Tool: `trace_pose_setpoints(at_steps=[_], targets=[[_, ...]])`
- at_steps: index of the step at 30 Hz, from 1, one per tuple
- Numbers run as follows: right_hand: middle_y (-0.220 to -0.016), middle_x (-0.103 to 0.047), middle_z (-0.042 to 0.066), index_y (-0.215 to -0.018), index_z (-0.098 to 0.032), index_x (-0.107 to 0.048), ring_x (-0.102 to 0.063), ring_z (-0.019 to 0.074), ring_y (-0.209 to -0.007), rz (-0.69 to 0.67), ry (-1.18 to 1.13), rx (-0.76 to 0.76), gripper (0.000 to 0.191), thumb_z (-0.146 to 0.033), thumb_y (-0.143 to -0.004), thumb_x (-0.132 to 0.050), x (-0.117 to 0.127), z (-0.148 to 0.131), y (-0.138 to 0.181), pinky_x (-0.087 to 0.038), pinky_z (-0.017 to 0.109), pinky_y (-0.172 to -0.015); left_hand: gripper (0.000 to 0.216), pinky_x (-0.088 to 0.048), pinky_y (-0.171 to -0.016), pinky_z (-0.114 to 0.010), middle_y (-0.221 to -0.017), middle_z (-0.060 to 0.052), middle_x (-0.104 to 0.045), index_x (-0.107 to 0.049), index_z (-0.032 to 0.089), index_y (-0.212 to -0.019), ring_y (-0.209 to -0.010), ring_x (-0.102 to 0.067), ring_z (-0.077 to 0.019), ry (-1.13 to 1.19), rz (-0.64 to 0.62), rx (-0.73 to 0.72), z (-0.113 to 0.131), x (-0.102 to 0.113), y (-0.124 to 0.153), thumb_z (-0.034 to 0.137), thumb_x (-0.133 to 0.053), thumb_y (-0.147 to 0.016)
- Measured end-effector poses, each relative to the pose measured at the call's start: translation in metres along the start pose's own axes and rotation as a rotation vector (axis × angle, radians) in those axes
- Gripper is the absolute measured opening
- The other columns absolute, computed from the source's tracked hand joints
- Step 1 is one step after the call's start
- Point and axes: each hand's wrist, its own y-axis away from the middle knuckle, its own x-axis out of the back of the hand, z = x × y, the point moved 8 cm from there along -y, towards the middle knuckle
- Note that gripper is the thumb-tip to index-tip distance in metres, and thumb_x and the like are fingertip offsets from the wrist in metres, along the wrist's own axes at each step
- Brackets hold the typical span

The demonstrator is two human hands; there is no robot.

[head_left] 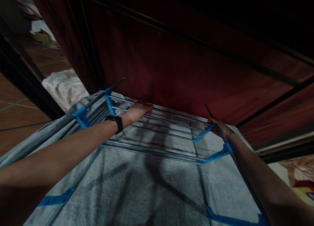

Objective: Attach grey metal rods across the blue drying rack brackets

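Note:
A shoe rack (pixel 216 153) of thin grey metal tubes and blue plastic brackets stands on a grey cloth (pixel 137 186). My left hand (pixel 138 111), with a black watch (pixel 117 123) at the wrist, reaches across the rack's tubes and curls over the far ones. Its fingertips are partly hidden. At the far right corner, my right hand (pixel 220 127) is closed around the upright tube beside a blue bracket (pixel 204 132). Some of its fingers show behind that bracket.
A dark red panel with black bars (pixel 171 66) rises right behind the rack. Striped cloth (pixel 64 87) lies at the left, near a tiled floor (pixel 14 111). A yellow and red packet (pixel 304 190) is at the right edge.

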Motion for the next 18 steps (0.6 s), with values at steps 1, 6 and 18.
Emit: trace_pose_setpoints(at_steps=[1,6,18], targets=[[-0.073,-0.071,-0.003,-0.088,-0.024,-0.066,-0.077,0.0146,-0.063,0.006,-0.001,0.003,0.017,-0.024,-0.1,-0.078,0.0007,0.0005,-0.0015,-0.071,0.026,-0.07,0.058,-0.055,-0.117,-0.038,-0.146,-0.015,-0.077,-0.072,0.02,-0.15,-0.135,-0.075,-0.0272,0.0,-0.004,0.002,0.0002,0.0007,0.0001,0.001,-0.053,-0.098],[-0.07,-0.068,-0.003,-0.086,-0.025,-0.064,-0.075,0.0146,-0.063,0.013,0.021,0.012,0.019,-0.026,-0.1,-0.077,0.0004,-0.001,-0.0035,-0.068,0.025,-0.068,0.058,-0.054,-0.117,-0.039,-0.145,-0.015,-0.077,-0.072,0.019,-0.149,-0.134,-0.075,-0.0279,0.026,-0.006,0.001,-0.0011,0.0002,-0.0003,0.0,-0.051,-0.098],[-0.067,-0.066,-0.002,-0.083,-0.025,-0.065,-0.072,0.0151,-0.061,0.011,0.076,0.005,0.016,-0.023,-0.097,-0.073,-0.0042,-0.005,-0.0004,-0.065,0.025,-0.065,0.06,-0.053,-0.12,-0.04,-0.15,-0.012,-0.075,-0.071,0.021,-0.151,-0.137,-0.073,-0.0274,0.026,0.01,0.018,-0.0033,0.0004,0.0007,0.003,-0.049,-0.098]])
